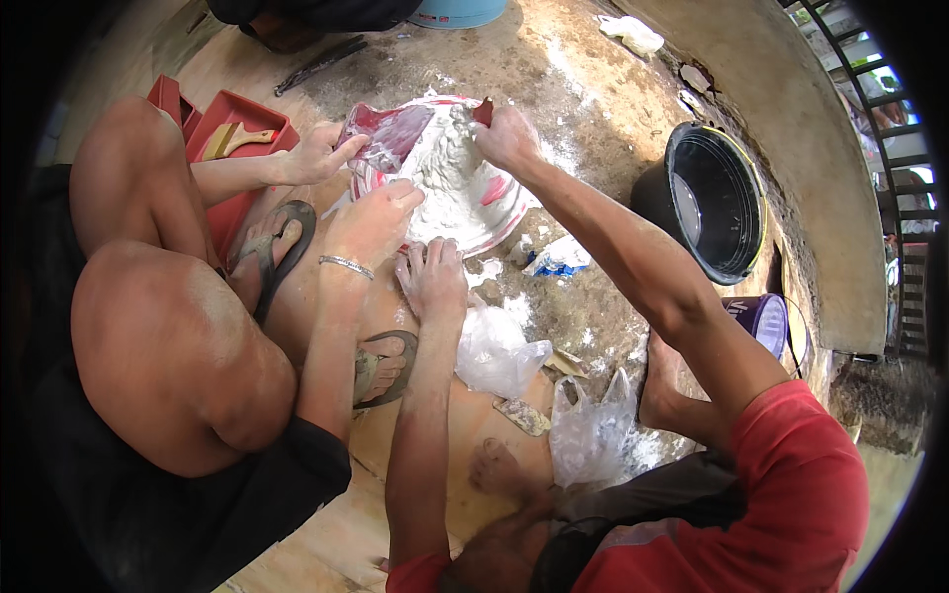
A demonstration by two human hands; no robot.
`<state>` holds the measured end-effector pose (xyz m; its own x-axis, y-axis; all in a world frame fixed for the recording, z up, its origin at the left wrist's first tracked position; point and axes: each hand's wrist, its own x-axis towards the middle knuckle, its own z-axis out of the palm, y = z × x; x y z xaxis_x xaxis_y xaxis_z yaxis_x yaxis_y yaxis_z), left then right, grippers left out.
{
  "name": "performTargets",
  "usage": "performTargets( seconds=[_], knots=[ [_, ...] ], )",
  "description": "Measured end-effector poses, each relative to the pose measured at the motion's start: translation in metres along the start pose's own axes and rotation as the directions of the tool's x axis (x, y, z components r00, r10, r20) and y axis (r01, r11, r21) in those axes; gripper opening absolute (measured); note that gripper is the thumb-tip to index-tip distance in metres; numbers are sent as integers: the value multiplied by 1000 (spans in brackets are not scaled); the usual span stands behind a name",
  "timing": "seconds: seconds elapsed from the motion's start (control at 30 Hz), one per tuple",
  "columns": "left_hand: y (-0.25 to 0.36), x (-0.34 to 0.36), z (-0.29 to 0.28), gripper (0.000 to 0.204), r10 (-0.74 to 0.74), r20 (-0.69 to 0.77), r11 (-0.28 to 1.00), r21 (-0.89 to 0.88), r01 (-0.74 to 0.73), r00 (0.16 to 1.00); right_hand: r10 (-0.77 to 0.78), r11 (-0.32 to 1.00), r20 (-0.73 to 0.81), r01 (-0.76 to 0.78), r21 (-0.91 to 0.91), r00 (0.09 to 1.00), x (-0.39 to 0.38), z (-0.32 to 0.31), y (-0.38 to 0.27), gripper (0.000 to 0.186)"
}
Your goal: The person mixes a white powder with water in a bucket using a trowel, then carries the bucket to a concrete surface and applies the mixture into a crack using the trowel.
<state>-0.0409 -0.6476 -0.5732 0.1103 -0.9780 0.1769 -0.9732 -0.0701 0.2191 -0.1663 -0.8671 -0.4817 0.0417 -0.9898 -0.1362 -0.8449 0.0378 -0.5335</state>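
Two clear plastic bags lie nearest on the ground, one [593, 430] beside a bare foot [494, 465], the other [499, 351] just right of the left forearm. Ahead of it, the person's left hand [435, 282] rests at the near rim of a round basin [492, 190], fingers extended and slightly spread. The basin, which has no long axis, lies straight beyond this nearer hand and holds white paste [450, 163]. Across it, at the far right rim, the right hand [509, 138] is closed around a red-brown piece [483, 111]; its hidden part cannot be made out. From the left, a co-worker's braceleted hand [381, 222] hangs by the rim, its grip unclear, while the other hand [321, 153] pinches a reddish translucent container [386, 136]. To the right, a purple pail [761, 321] carries large pale lettering; farthest off, a blue tub [457, 12] shows small print, too tiny to read.
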Motion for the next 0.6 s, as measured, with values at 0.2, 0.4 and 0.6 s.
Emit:
performTargets(
  seconds=[0.2, 0.4, 0.6],
  knots=[
    [-4, -9, -1, 25, 14, -60, 998, -64, -17, 998, 40, 990, 101, -26, -138, 994, -15, -26, 38, 32],
    [6, -23, -3, 30, -1, -91, 995, -102, -8, 996, 303, 928, -86, -274, 251, 949, -79, 28, 96, 30],
    [8, -22, -8, 37, -2, -17, 993, -120, 0, 1000, 464, 814, -64, -398, 423, 883, -105, 72, 33, 31]
  ],
)
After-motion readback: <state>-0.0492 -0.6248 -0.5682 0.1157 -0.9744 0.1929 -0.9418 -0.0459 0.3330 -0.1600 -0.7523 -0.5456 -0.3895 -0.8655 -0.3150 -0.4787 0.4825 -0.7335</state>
